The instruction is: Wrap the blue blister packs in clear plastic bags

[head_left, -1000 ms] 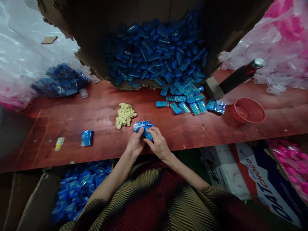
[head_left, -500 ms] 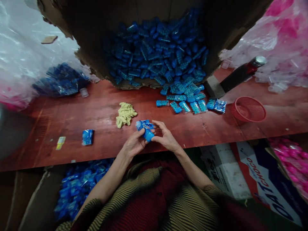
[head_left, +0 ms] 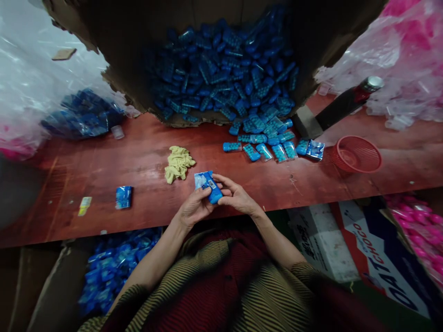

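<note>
Over the table's front part, both hands hold a small blue bottle [head_left: 215, 196] with a printed plastic sleeve [head_left: 208, 180] around it. A white barcode patch shows on the sleeve, which reaches past the bottle at its far end. My left hand [head_left: 195, 205] is closed on it, the thumb pressed on the sleeve's face. From the other side my right hand [head_left: 239, 197] grips it, with the thumb at the bottle's near end and the fingers along the right edge. Parts of the fingers are hidden behind the sleeve. A crumpled yellow cloth [head_left: 179, 164] lies just beyond my left hand.
A torn cardboard box [head_left: 128, 87] spills blue bead-filled bottles [head_left: 265, 152] onto the red table [head_left: 145, 138]. To the right are a red basket [head_left: 358, 154] and a dark flask [head_left: 342, 108]. Left lies a blue sleeve stack [head_left: 123, 197]. Below, wrapped blue bottles [head_left: 110, 267] fill a box.
The sleeve, crumpled before at the bottle's far end, now lies flatter over the bottle with its barcode side showing. Both hands keep their hold in nearly the same place.
</note>
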A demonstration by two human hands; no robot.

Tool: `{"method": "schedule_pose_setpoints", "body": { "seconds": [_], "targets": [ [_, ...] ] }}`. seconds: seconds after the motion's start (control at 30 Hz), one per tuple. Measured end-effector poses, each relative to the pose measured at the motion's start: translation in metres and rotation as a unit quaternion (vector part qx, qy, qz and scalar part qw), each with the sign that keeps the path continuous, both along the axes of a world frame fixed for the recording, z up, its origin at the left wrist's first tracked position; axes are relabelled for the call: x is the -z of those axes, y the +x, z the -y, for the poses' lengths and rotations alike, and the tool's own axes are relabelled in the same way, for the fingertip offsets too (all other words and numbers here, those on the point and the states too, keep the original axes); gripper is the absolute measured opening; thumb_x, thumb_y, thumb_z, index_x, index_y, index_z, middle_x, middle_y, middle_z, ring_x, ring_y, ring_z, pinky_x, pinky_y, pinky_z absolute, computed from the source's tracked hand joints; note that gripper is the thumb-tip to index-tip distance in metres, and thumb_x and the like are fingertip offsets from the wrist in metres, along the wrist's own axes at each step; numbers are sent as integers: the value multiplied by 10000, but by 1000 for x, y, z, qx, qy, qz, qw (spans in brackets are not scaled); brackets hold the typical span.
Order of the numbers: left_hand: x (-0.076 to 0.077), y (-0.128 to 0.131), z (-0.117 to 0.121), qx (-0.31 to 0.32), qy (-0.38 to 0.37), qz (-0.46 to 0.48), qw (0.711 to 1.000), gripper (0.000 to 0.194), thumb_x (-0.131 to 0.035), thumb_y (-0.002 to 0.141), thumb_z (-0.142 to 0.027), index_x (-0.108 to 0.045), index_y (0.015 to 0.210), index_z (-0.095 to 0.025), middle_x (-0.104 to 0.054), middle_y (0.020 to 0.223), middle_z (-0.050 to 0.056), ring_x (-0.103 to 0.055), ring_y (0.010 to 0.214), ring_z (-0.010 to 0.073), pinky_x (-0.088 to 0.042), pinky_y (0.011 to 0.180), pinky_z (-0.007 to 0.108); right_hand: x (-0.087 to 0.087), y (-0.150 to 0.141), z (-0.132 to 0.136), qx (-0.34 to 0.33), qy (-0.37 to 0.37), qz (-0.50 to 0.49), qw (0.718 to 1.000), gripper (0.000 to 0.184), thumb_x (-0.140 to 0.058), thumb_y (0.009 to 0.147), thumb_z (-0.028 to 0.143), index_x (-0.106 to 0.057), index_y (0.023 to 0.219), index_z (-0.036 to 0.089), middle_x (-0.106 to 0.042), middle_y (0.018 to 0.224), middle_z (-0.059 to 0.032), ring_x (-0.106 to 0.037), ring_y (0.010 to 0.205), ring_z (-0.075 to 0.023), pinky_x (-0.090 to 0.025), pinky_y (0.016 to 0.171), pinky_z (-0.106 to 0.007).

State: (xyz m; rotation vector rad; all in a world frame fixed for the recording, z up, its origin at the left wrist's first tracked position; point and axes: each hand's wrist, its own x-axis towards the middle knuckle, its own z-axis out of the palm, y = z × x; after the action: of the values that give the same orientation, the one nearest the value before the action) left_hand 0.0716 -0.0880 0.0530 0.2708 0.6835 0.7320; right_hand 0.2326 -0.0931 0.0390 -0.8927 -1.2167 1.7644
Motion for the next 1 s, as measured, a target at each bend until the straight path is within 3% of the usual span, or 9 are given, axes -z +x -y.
{"method": "schedule_pose_setpoints", "body": {
  "seconds": [0.17, 0.37, 0.57, 0.7, 0.83, 1.0],
  "targets": [
    [1, 6, 3, -6, 7, 15, 1000, 167, -663, 758, -185, -664, 908, -112, -722, 805, 80, -684, 878, 222, -533, 842, 331, 1, 3, 1, 3, 3, 6, 1000, 639, -700, 686, 222, -518, 1297, 269, -605, 1173, -1, -600, 908, -122, -484, 841, -248],
    [1, 21, 16, -75, -8, -11, 997, 140, -626, 810, -243, -666, 874, -124, -721, 762, 57, -692, 785, 167, -536, 792, 267, 0, 0, 5, 73, 79, 57, 993, 484, -655, 737, 269, -596, 1217, 248, -607, 1205, -21, -559, 1081, -180, -394, 998, -324],
    [-4, 34, 20, -136, -46, -35, 989, 203, -501, 893, -261, -653, 895, -126, -720, 742, 60, -696, 797, 165, -524, 847, 300, 9, -7, 10, 138, 88, 97, 982, 442, -611, 776, 364, -606, 1197, 231, -664, 1015, -21, -587, 893, -158, -463, 870, -295],
    [-8, 29, 18, -121, -58, -17, 991, 195, -497, 893, -247, -646, 938, -129, -730, 812, 73, -693, 853, 183, -491, 929, 370, 12, -5, 6, 102, 37, 57, 992, 515, -638, 749, 366, -574, 1238, 218, -650, 934, -1, -580, 786, -132, -482, 796, -270],
    [-5, 19, 19, -119, -48, 1, 992, 183, -530, 861, -167, -644, 1002, -141, -732, 868, 68, -688, 876, 180, -472, 965, 382, 9, -3, 3, 53, 18, 31, 998, 555, -665, 728, 343, -552, 1263, 246, -635, 1057, -7, -588, 913, -152, -468, 857, -285],
    [-2, 21, 23, -150, -53, -22, 987, 146, -533, 864, -185, -668, 852, -130, -733, 821, 65, -693, 836, 171, -485, 947, 357, 6, -15, 5, 94, 48, 56, 993, 490, -648, 755, 354, -585, 1228, 245, -629, 1140, -25, -561, 1048, -183, -409, 968, -321]
  ]
}}
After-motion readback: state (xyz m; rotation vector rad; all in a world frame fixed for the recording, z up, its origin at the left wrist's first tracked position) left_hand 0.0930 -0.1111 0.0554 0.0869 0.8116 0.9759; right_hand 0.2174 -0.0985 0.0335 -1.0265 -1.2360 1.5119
